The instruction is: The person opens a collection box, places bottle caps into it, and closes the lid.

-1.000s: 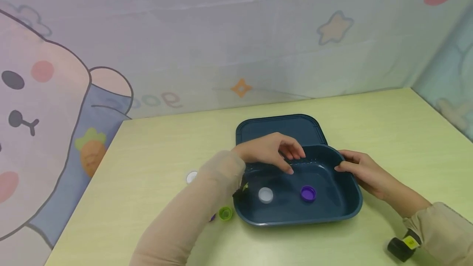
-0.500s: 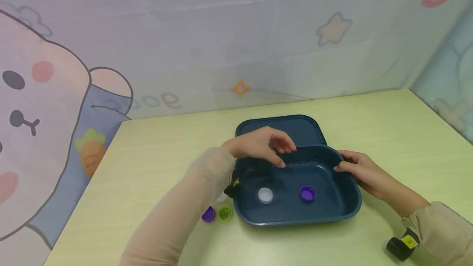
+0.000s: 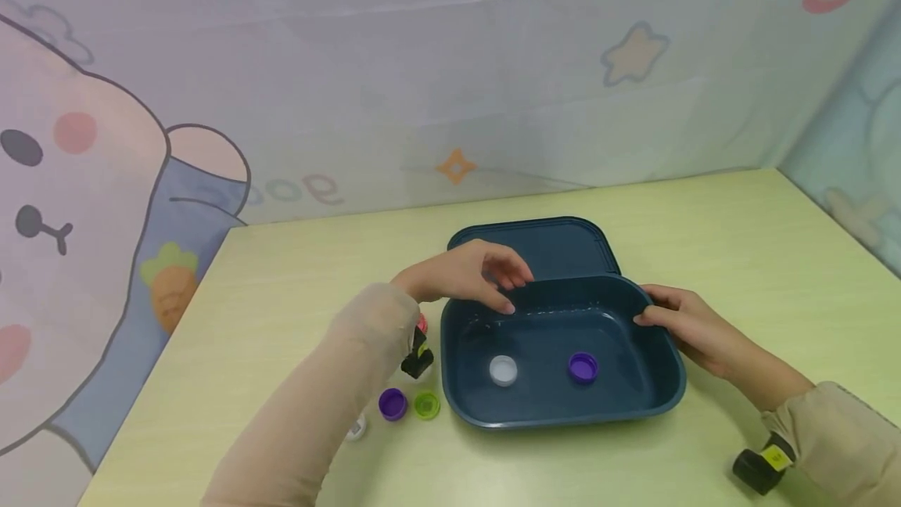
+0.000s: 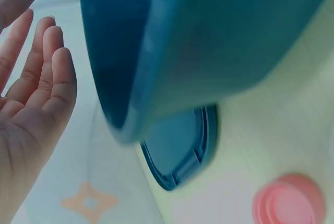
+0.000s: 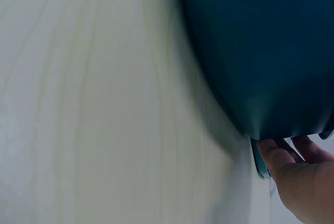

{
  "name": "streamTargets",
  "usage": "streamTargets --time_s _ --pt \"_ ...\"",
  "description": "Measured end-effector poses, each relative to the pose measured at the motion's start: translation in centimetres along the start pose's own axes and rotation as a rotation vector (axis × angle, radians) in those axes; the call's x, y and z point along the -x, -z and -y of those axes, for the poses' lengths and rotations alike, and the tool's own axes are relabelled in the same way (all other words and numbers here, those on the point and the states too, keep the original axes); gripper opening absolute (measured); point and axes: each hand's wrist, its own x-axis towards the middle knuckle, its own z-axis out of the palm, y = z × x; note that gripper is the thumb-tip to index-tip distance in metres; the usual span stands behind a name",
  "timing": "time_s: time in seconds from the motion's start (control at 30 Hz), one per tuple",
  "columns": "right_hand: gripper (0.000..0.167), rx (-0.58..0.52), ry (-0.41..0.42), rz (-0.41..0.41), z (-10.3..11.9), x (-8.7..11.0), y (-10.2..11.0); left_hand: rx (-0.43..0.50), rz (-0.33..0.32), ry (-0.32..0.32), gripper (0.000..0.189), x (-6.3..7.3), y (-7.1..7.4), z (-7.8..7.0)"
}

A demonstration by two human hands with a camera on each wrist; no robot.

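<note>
A dark blue plastic box (image 3: 563,405) stands on the table with a white bottle cap (image 3: 503,371) and a purple bottle cap (image 3: 583,368) on its floor. Above the box's back left rim hovers my left hand (image 3: 468,272), fingers loosely bent and nothing between them; the left wrist view also shows that hand (image 4: 36,93) apart from the box wall (image 4: 209,51). At the right end my right hand (image 3: 693,327) grips the rim, thumb inside and fingers outside. Seen from the right wrist, its fingers (image 5: 276,153) lie against the box's outer wall.
Behind the box lies its dark blue lid (image 3: 556,245). Left of the box are a purple cap (image 3: 393,404), a green cap (image 3: 426,405), a white cap (image 3: 357,428) partly behind the sleeve, and a red-pink cap (image 4: 288,203). A patterned cloth (image 3: 394,61) hangs behind the table.
My left hand has drawn back leftward from over the box toward its left rim. More caps left of the box show from behind the sleeve. The right hand keeps its grip.
</note>
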Motion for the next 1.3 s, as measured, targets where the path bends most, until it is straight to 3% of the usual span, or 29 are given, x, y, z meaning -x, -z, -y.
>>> streamTargets --time_s 0.4,1.3 --pt "0.054 -0.001 0.007 0.008 0.0 0.0 0.3 0.032 -0.084 0.059 0.045 2.5 1.2 1.4" --pt "0.053 -0.002 0.013 0.004 -0.4 0.0 0.4 0.178 -0.224 0.128 0.043 9.0 2.1 6.9"
